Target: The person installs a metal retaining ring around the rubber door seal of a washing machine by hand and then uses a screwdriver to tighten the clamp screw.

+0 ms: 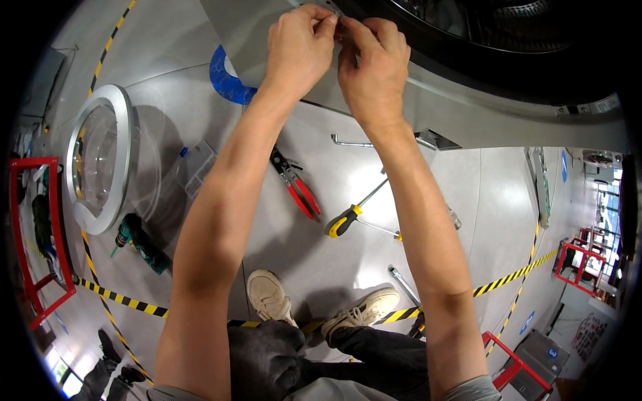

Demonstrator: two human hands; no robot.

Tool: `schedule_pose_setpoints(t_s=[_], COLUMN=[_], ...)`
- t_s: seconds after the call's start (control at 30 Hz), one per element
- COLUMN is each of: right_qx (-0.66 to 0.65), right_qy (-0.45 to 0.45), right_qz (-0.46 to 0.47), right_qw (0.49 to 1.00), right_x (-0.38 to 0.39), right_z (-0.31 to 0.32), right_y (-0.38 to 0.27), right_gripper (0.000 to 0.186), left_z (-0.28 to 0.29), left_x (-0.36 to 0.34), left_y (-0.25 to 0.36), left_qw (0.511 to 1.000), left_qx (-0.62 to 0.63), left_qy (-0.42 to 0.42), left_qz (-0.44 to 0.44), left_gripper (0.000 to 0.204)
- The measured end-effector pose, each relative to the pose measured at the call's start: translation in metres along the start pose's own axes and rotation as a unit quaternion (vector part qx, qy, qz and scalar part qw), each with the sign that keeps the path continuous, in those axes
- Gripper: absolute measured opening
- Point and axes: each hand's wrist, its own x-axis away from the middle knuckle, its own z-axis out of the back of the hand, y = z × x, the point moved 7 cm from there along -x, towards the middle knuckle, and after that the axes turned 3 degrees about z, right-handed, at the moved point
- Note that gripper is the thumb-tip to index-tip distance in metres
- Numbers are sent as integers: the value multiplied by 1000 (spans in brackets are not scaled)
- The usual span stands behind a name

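Note:
My left hand (299,53) and my right hand (378,70) meet at the top, against the grey front of a washing machine (495,123). They are beside the left edge of its round opening, where a black rubber seal (461,63) runs. Both hands are closed, thumbs and fingertips pinched close together. A small dark piece seems to sit between the fingertips, but it is too small and covered to name. Left of my left forearm, a blue curved piece (227,77) shows at the machine's lower edge.
A round washer door (122,140) stands on the floor at left, near a clear plastic box (198,162) and a green cordless drill (142,242). Red-handled pliers (301,194), a yellow-black screwdriver (344,222) and an L-shaped wrench (351,142) lie between my arms. Striped tape (134,304) crosses the floor.

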Motion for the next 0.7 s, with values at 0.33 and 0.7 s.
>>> schedule_pose_setpoints(t_s=[0.33,0.7], right_qx=[73,115], right_qy=[-70,-47], right_qz=[-13,-5], right_qw=[995,992], right_x=[29,37], right_z=[18,12], right_y=[5,3], right_gripper=[50,56], left_z=[-2,-3], left_x=[0,0], left_y=[2,3], left_qw=[1000,1000], left_qx=[9,1], left_qy=[-9,-14], left_qz=[-1,17], left_gripper=[19,22])
